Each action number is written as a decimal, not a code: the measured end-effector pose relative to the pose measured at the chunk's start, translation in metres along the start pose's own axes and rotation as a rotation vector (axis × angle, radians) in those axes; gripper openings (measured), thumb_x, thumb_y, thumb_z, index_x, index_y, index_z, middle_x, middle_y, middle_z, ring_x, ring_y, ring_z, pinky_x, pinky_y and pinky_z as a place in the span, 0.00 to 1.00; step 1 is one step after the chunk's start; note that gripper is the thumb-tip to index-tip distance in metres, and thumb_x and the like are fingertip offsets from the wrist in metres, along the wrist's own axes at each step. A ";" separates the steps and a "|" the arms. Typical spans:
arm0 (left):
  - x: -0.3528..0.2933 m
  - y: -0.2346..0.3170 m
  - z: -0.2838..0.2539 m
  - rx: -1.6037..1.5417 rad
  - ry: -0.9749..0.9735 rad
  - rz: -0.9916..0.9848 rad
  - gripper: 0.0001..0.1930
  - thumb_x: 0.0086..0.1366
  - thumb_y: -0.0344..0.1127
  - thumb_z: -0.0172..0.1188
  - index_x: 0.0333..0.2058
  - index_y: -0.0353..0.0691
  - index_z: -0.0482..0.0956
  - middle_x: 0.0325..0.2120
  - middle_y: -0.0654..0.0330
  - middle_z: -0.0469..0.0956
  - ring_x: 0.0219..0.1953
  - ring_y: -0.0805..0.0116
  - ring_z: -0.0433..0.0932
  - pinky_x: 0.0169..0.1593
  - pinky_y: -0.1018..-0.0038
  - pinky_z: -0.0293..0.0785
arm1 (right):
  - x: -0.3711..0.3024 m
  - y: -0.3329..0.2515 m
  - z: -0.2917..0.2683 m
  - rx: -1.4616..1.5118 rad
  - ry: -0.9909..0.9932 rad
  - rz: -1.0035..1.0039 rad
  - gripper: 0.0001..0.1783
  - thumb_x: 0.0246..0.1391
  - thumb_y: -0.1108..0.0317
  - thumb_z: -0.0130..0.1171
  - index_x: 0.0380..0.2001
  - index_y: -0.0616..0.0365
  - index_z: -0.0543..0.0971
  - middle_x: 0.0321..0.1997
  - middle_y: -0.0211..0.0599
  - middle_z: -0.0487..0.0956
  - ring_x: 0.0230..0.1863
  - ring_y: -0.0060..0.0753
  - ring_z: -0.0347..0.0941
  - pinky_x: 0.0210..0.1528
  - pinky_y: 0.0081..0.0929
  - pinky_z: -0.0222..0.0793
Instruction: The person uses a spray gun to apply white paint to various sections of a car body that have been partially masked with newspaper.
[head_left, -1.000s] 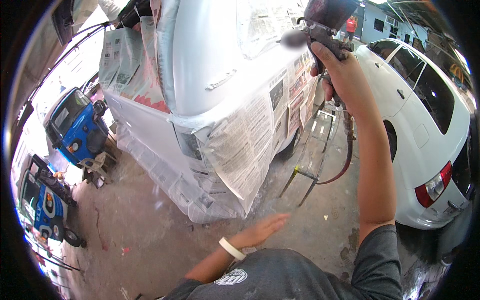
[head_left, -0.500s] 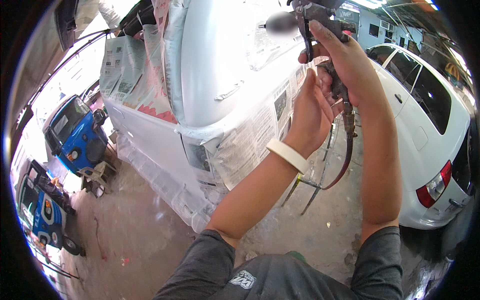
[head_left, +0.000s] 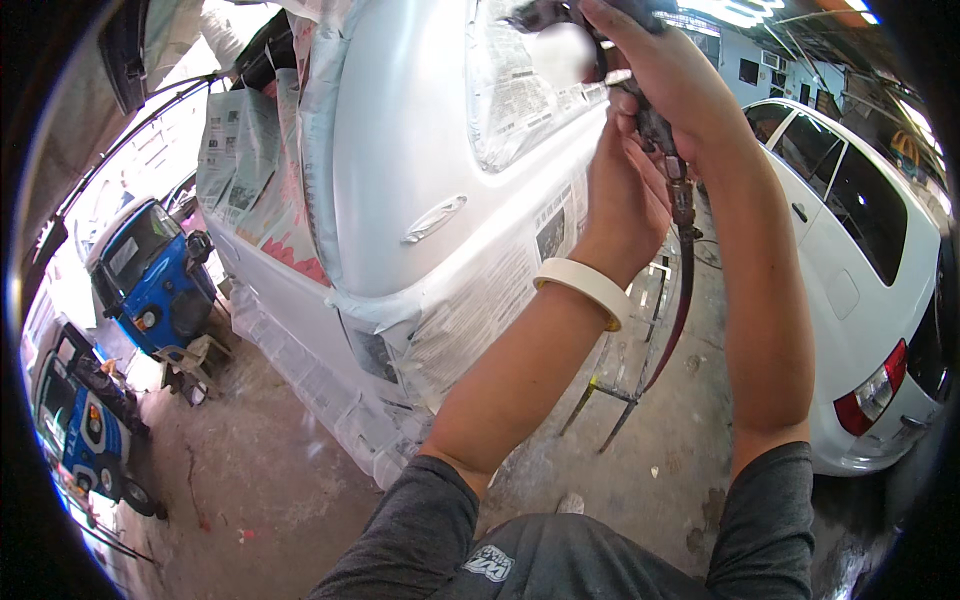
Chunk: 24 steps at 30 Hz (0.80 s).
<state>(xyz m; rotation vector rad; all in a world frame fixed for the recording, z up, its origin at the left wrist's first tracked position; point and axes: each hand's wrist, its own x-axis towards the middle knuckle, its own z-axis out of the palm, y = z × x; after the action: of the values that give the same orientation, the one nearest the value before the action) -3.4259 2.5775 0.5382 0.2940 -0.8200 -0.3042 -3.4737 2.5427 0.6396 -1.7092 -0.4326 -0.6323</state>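
A dark spray gun (head_left: 655, 132) is raised at the top of the view, in front of a silvery-white vehicle body (head_left: 395, 130). My right hand (head_left: 690, 90) is wrapped round its upper part. Lower down, my left hand (head_left: 635, 195) has its fingers curled against the handle, some of them hidden behind it. A dark red hose (head_left: 685, 300) hangs from the gun's lower end. Round my left wrist sits a roll of cream masking tape (head_left: 583, 285). The gun's front end is partly blurred and cut off by the upper edge.
Newspaper sheets (head_left: 480, 320) mask the vehicle's lower side, and clear plastic (head_left: 345, 425) trails below. A metal stand (head_left: 625, 392) is beyond my left forearm. A white car (head_left: 835, 270) is on the right. Two blue vehicles (head_left: 150, 290) and a chair (head_left: 195, 360) are on the left.
My view has shifted, so more of the vehicle's side and covered window shows. Both hands and the spray gun have moved higher in the view and slightly left, still together.
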 end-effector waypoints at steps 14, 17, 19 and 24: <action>0.056 -0.003 0.009 0.062 0.114 -0.056 0.19 0.77 0.53 0.31 0.44 0.51 0.69 0.39 0.62 0.78 0.41 0.65 0.76 0.48 0.64 0.71 | 0.094 0.031 -0.032 0.022 -0.091 -0.274 0.13 0.67 0.60 0.50 0.40 0.53 0.82 0.36 0.25 0.80 0.27 0.21 0.70 0.29 0.21 0.68; 0.067 0.003 0.007 0.079 0.095 -0.017 0.20 0.76 0.53 0.31 0.44 0.49 0.70 0.39 0.62 0.78 0.41 0.64 0.76 0.48 0.64 0.71 | 0.104 0.029 -0.030 0.047 -0.087 -0.250 0.14 0.67 0.58 0.51 0.39 0.53 0.81 0.36 0.28 0.80 0.26 0.20 0.69 0.27 0.21 0.67; 0.078 0.011 0.000 0.009 0.056 -0.008 0.21 0.76 0.53 0.31 0.45 0.47 0.70 0.40 0.61 0.78 0.43 0.64 0.76 0.50 0.64 0.71 | 0.109 0.021 -0.025 0.017 -0.072 -0.243 0.15 0.66 0.56 0.51 0.40 0.54 0.80 0.34 0.31 0.81 0.24 0.20 0.69 0.25 0.22 0.66; 0.098 0.026 0.008 0.121 0.050 0.088 0.25 0.75 0.57 0.30 0.46 0.42 0.69 0.37 0.58 0.77 0.41 0.63 0.76 0.49 0.63 0.70 | 0.120 -0.009 -0.014 0.104 -0.132 -0.040 0.25 0.63 0.45 0.53 0.45 0.57 0.76 0.28 0.38 0.81 0.19 0.20 0.66 0.19 0.24 0.62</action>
<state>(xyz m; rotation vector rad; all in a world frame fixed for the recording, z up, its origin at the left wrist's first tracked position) -3.3651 2.5639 0.6180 0.3758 -0.8006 -0.1641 -3.3881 2.5255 0.7230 -1.6518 -0.5847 -0.5186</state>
